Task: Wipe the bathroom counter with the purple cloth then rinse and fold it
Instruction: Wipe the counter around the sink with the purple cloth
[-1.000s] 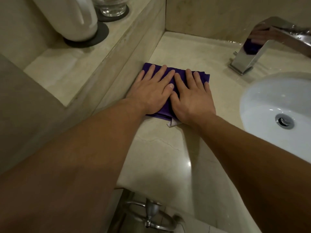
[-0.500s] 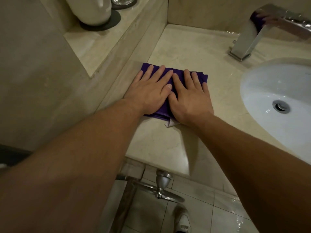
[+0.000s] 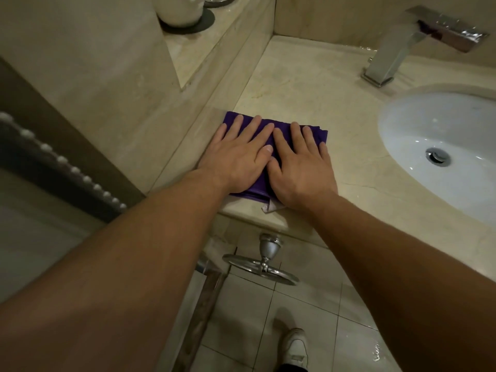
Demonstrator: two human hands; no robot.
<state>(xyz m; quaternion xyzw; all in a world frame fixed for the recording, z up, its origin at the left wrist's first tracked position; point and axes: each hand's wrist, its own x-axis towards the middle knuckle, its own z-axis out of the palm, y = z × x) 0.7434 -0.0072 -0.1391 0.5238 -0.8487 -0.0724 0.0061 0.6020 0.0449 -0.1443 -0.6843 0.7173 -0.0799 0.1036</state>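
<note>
The purple cloth (image 3: 271,130) lies folded on the desk (image 3: 308,98) near its front edge, left of the sink (image 3: 429,122); left hand (image 3: 237,159) and right hand (image 3: 300,170) press it, fingers spread flat; folding looks nearly finished; next, lift both away.

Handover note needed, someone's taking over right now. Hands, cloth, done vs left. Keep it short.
Left hand: flat, palm down, fingers spread, pressing the left half of the purple cloth.
Right hand: flat, palm down on the right half, thumb beside the left thumb.
Cloth: folded into a layered rectangle on the counter, near the front edge, against the side ledge, left of the sink. A white tag sticks out at the near edge.
Faucet: no water seen running.
Done: cloth looks folded; counter shows wet sheen near the faucet.
Left: probably just lift the hands. Rinse cannot be confirmed from this view.
</note>
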